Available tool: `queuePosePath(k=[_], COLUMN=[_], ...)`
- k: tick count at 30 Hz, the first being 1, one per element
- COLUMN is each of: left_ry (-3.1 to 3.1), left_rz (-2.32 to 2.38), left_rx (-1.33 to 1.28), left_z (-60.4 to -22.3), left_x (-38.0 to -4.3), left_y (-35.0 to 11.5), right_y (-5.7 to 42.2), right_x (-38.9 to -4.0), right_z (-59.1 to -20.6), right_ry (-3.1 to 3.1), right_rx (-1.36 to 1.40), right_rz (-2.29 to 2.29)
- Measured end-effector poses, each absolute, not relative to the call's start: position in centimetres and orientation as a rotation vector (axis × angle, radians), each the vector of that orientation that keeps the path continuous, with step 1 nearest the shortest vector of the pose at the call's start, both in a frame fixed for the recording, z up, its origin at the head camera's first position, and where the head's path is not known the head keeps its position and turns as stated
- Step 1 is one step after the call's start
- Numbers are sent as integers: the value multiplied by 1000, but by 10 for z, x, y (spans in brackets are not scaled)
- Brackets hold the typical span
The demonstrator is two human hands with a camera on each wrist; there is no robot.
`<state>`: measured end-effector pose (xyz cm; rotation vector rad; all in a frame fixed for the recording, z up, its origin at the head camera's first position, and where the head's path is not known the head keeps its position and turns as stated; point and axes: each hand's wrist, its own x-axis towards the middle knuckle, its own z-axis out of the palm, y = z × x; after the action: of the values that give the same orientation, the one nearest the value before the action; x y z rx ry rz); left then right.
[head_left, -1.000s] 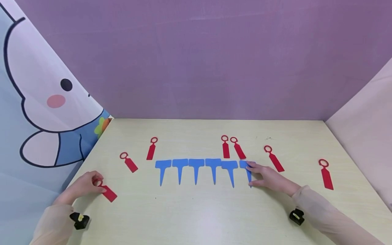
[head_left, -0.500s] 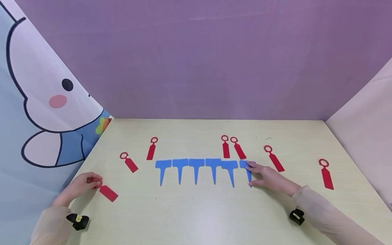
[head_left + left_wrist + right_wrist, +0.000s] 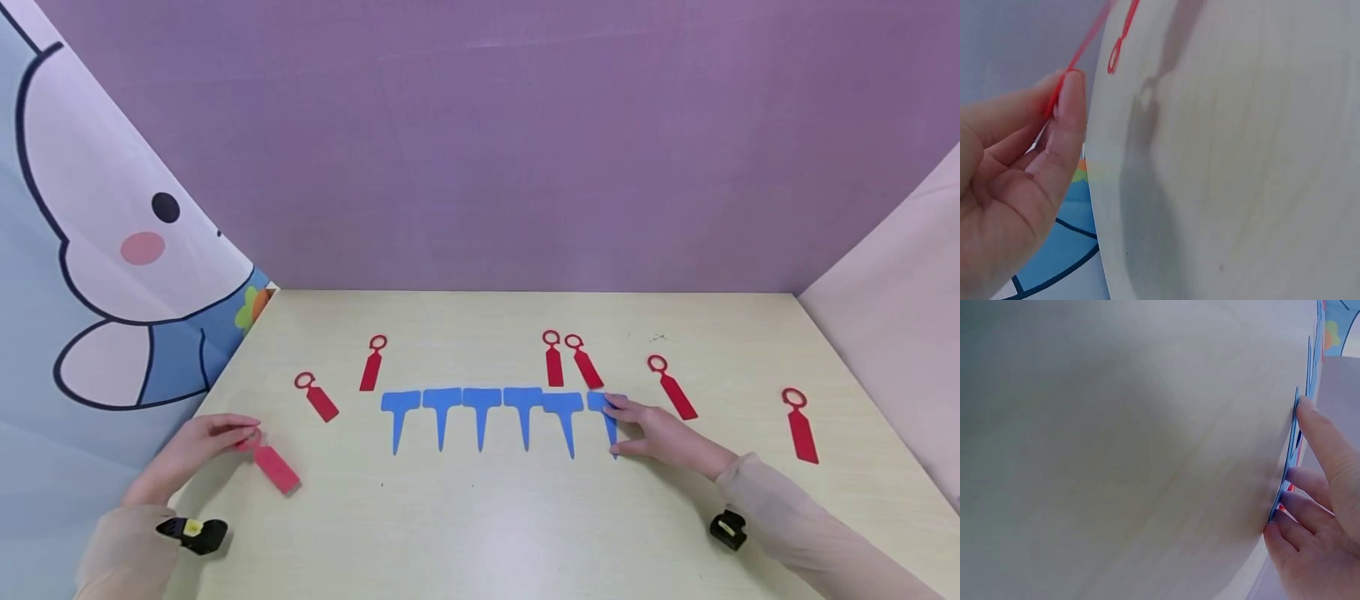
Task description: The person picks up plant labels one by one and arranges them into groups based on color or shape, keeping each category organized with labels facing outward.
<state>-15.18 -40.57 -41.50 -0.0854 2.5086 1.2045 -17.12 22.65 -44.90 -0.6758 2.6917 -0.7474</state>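
Observation:
At the left of the table in the head view, my left hand (image 3: 201, 450) pinches the ring end of a red plastic tag (image 3: 277, 469) between thumb and fingers. The tag hangs slanted toward the lower right, lifted off the table; the left wrist view shows the pinched strip (image 3: 1057, 94) edge-on. My right hand (image 3: 663, 437) rests on the rightmost blue T-shaped plant label (image 3: 597, 402), with fingers at its wide head and the thumb at its pointed tip. Part of that label is hidden under the hand. Other blue T-shaped labels (image 3: 482, 398) lie beside it in a row, points toward me.
Several more red ring tags lie scattered behind and beside the row, such as a red tag (image 3: 322, 403) at left and another red tag (image 3: 802, 437) at far right. A purple wall (image 3: 525, 150) stands along the back edge of the pale table (image 3: 450, 533).
My left hand has picked the red tag up by its ring and tilted it; the tag has risen off the table. My right hand has stayed in place.

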Motion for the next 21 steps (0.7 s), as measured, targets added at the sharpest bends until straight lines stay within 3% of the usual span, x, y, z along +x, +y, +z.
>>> queuePosePath(k=[21], left_ry=[2495], left_rz=[1229], left_rx=[-1], left_z=[-410], left_x=[-177], left_y=[-341], right_y=[226], right_x=[-172], right_z=[-449], right_ry=[2691], right_rx=[-679], right_rz=[-742])
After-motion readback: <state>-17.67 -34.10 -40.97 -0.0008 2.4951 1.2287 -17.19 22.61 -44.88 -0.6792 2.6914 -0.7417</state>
